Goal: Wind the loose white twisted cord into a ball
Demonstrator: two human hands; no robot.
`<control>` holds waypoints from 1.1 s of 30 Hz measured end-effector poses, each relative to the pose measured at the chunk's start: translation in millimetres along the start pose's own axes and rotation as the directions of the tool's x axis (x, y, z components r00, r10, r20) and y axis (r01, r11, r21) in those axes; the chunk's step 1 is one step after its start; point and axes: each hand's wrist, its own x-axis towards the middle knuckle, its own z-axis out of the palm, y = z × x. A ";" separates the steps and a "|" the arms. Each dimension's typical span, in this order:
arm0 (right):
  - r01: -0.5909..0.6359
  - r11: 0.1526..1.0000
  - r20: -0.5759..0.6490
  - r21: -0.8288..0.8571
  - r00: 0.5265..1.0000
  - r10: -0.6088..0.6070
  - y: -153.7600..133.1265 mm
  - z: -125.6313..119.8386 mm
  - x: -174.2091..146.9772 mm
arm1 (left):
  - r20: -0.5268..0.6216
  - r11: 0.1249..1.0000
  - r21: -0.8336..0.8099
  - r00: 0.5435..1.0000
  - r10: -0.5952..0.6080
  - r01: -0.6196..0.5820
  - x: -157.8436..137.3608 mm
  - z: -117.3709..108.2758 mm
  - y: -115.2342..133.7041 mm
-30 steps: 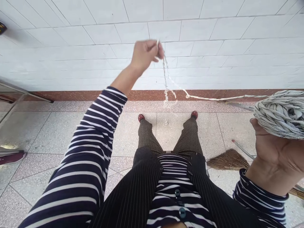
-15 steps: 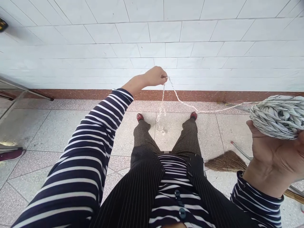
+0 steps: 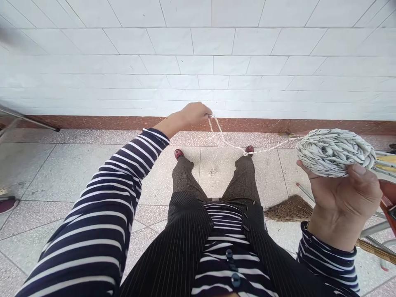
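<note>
Though in hand [image 3: 197, 113], white cord [image 3: 246, 154]; slack

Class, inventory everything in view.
Rope bundle: 1, white, in right hand
Strand: 1, white, left hand to bundle
Thread tangle: 1, white, below left hand
Broom: 1, brown, right side
Tubes: several, grey, right
Unclear items: 2, red, yellow, right
Frame: 1, grey, left
Shoe: 1, maroon, left
Wall: 1, white, ahead
Skirting: 1, reddish, below wall
Floor: 1, pale, underfoot
Own shoes: 2, red, ahead
Trousers: 1, brown, legs
Vest: 1, black, torso
Sleeves: 2, navy-white, arms
Hands: 2, bare, on rope
</note>
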 end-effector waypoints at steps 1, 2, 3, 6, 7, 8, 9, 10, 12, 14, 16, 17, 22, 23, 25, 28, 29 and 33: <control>0.003 1.000 0.000 -0.002 1.000 -0.003 -0.1 0.7 0.4 | 0.049 0.997 0.051 0.997 -0.052 0.049 -1.0 4.3 -7.0; -0.004 1.000 0.002 -0.004 1.000 0.004 0.7 1.7 0.9 | 0.095 0.988 0.118 0.989 -0.112 0.101 -3.1 8.7 -11.4; -0.022 1.000 0.006 -0.009 1.000 0.022 2.6 3.2 1.6 | 0.123 0.973 0.176 0.977 -0.173 0.150 -6.5 14.1 -13.2; -0.133 0.990 0.039 -0.042 0.990 0.135 17.5 9.0 5.1 | 0.151 0.961 0.125 0.952 -0.266 0.249 -25.2 40.7 -2.8; -0.191 0.980 0.050 -0.060 0.980 0.194 25.8 11.0 6.7 | 0.183 0.965 0.038 0.948 -0.260 0.258 -33.7 53.3 5.5; -0.256 0.964 0.054 -0.077 0.964 0.260 35.6 12.8 8.5 | 0.209 0.963 -0.083 0.949 -0.234 0.256 -42.7 67.4 15.6; -0.326 0.941 0.058 -0.092 0.941 0.332 46.5 14.1 10.1 | 0.238 0.942 -0.215 0.949 -0.206 0.259 -52.2 82.1 26.9; -0.396 0.912 0.061 -0.103 0.913 0.404 58.2 15.1 11.7 | 0.251 0.900 -0.343 0.949 -0.189 0.270 -61.7 96.8 38.7; -0.508 0.854 0.102 -0.109 0.849 0.518 81.9 16.2 13.6 | 0.231 0.786 -0.565 0.962 -0.144 0.253 -80.5 124.2 60.7; -0.561 0.818 0.185 -0.127 0.797 0.576 102.5 17.2 13.6 | 0.200 0.690 -0.693 0.975 -0.092 0.207 -97.7 146.3 76.3; -0.574 0.805 0.246 -0.148 0.767 0.592 117.4 19.4 11.3 | 0.171 0.628 -0.755 0.981 -0.089 0.188 -111.7 161.4 83.4; -0.576 0.803 0.263 -0.154 0.760 0.595 122.4 21.1 9.5 | 0.171 0.614 -0.764 0.980 -0.103 0.197 -117.0 166.0 84.1; -0.597 0.789 0.312 -0.148 0.729 0.610 130.1 29.6 -5.1 | 0.135 0.683 -0.680 0.962 -0.238 0.265 -124.6 159.1 79.6; -0.603 0.785 0.320 -0.144 0.722 0.613 129.9 30.5 -8.4 | 0.099 0.724 -0.645 0.966 -0.240 0.245 -123.8 154.1 79.7; -0.615 0.776 0.332 -0.136 0.710 0.621 129.4 31.2 -14.6 | 0.044 0.811 -0.557 0.981 -0.187 0.179 -122.6 145.0 80.6; -0.633 0.764 0.340 -0.127 0.696 0.633 128.2 28.2 -20.3 | 0.055 0.898 -0.425 0.993 -0.100 0.114 -125.6 139.1 76.0; -0.645 0.754 0.341 -0.122 0.687 0.642 127.2 25.6 -21.0 | 0.061 0.912 -0.390 0.992 -0.113 0.128 -127.8 138.7 71.1; -0.705 0.704 0.324 -0.083 0.649 0.688 117.7 6.6 -19.1 | -0.009 0.934 -0.228 0.959 -0.284 0.275 -136.2 132.4 35.7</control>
